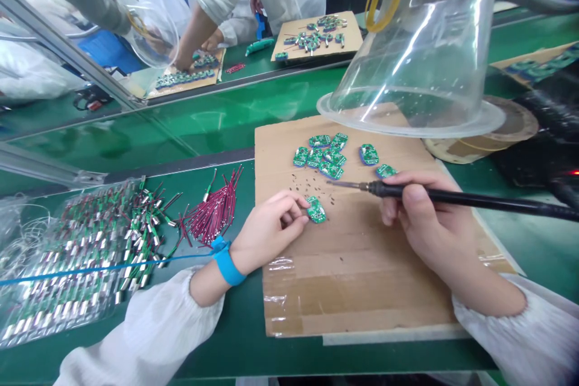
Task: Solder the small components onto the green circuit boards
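My left hand (284, 221), with a blue wrist strap (227, 260) on its wrist, pinches the edge of a small green circuit board (316, 209) on the cardboard sheet (362, 277). In my right hand (425, 217) is a black soldering iron (470, 198), gripped like a pen. Its metal tip points left, above and to the right of the held board and apart from it. Several more circuit boards (332, 155) lie in a cluster beyond the tip, with another board (368, 154) off to the right. Small dark specks (311, 184) are scattered between.
A clear funnel-shaped hood (407, 84) hangs over the back right of the cardboard. Dark red wires (219, 211) and bagged parts with green wires (76, 253) lie at left. Beyond the green divider (203, 117), a co-worker's arm (196, 36) reaches over other boards.
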`<state>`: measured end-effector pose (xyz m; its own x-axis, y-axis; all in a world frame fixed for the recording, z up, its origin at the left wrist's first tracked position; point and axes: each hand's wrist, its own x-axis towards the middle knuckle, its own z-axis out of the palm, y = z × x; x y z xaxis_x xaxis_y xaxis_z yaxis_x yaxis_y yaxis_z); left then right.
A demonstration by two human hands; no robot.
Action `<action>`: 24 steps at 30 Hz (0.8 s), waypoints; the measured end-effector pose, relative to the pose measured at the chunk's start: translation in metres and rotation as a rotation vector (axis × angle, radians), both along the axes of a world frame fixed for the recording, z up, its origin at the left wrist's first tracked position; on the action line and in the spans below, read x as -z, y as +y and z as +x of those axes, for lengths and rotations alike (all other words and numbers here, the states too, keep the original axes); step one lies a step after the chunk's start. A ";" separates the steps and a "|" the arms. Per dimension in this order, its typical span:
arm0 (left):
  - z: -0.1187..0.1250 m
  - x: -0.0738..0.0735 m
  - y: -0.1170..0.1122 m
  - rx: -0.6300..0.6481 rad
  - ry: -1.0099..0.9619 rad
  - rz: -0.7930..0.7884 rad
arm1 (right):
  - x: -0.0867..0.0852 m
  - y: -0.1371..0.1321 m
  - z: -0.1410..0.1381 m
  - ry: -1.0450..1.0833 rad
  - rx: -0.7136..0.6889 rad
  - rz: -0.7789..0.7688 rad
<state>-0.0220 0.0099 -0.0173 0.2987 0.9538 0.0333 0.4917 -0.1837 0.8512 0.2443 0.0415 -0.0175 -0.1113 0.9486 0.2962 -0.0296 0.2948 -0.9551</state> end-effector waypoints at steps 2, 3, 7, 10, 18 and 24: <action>0.000 0.000 0.001 0.012 -0.006 -0.004 | -0.005 0.006 -0.007 -0.088 -0.055 0.013; 0.000 0.000 0.001 0.021 -0.006 -0.011 | -0.006 0.010 -0.012 -0.177 -0.092 0.028; -0.001 -0.004 0.005 0.046 0.028 -0.027 | 0.004 0.022 -0.037 -0.381 -0.201 0.229; -0.023 -0.013 0.012 0.043 0.161 0.034 | 0.017 0.023 -0.047 -0.453 -0.338 0.352; -0.145 -0.019 0.047 -0.610 0.578 0.080 | 0.008 0.008 -0.040 -0.657 -0.508 0.378; -0.148 -0.014 0.062 -0.596 0.487 0.082 | -0.002 -0.002 -0.037 -0.671 -0.555 0.373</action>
<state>-0.1698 0.0717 -0.0035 -0.2653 0.9581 0.1076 0.8425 0.1761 0.5090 0.2071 0.0395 -0.0150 -0.7755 0.5659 0.2798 0.2640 0.6933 -0.6706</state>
